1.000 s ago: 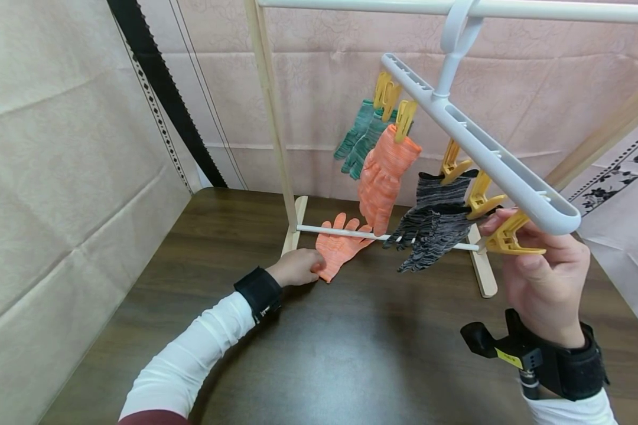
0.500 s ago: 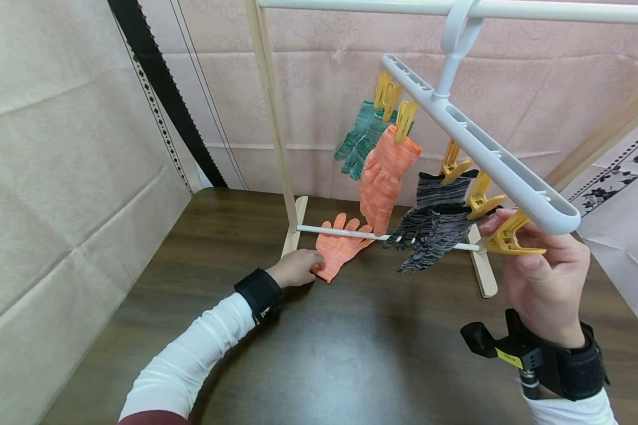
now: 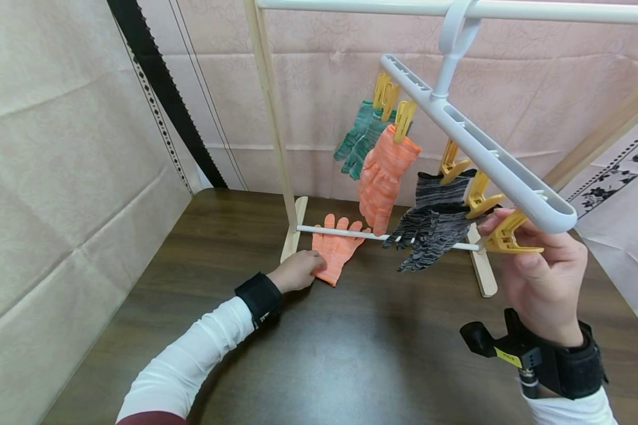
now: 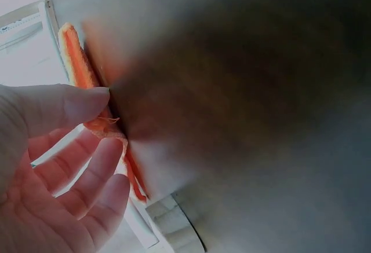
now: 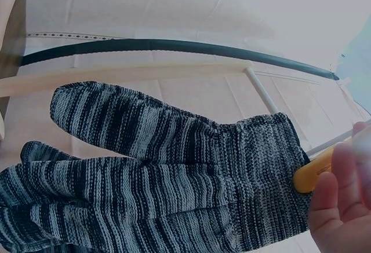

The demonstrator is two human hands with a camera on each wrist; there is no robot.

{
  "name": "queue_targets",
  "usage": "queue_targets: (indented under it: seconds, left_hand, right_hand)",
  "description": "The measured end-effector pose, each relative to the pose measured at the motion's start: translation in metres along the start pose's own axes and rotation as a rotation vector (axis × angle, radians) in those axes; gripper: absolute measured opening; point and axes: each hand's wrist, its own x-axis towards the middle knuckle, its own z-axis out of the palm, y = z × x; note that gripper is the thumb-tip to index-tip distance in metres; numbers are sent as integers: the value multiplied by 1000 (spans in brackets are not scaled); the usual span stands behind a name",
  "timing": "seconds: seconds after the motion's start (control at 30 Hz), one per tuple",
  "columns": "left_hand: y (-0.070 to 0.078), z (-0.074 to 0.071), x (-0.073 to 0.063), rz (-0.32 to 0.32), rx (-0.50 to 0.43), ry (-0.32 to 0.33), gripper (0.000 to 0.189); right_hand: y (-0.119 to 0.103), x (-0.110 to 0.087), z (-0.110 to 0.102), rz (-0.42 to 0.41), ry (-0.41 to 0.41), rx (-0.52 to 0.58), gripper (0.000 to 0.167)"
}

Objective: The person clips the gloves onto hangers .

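Observation:
On the table an orange knit glove lies flat, fingers pointing away. My left hand pinches its cuff edge; in the left wrist view the thumb and fingertips meet on the cuff. My right hand holds a yellow clothespin at the near end of the light-blue hanger. Beside it, black-and-grey knit gloves hang from other yellow pins and fill much of the right wrist view. Another orange glove and green gloves hang farther along. The right fingertips are partly hidden behind the clothespin.
A white top bar carries the hanger, between wooden uprights. A thin white lower bar crosses above the flat glove's fingers. Wooden feet stand on the dark table. Pale cloth surrounds the table.
The flat orange glove has shifted slightly left and toward me, turning a little, with my left hand at its cuff. My right hand stays at the clothespin; the hanger has barely moved.

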Motion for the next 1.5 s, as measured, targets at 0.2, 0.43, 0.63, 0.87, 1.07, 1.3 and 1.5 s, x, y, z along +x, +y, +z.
queue_targets:
  seconds: [0.2,0.43,0.63,0.87,1.07,1.3,1.5]
  left_hand:
    - [2,-1,-5,53,-3,-18,21]
    - [8,-1,-6,39,52,-30,10]
    - [16,-2,-9,56,117,-6,5]
    - [30,-7,-12,94,140,52,9]
    - [45,-12,-15,156,164,135,8]
    - [64,-23,-19,225,144,221,8]
    - [76,-31,-22,285,117,276,12]
  right_hand:
    - [0,0,0,8,-11,8,41]
    - [1,-1,-1,19,-14,-13,39]
    - [1,-2,-2,18,-20,-1,38]
    - [1,-2,-2,20,-13,-16,38]
    - [0,-2,-1,19,-5,-24,39]
    - [0,-3,-1,17,-2,-31,39]
    - [-1,-3,-2,17,-2,-24,37]
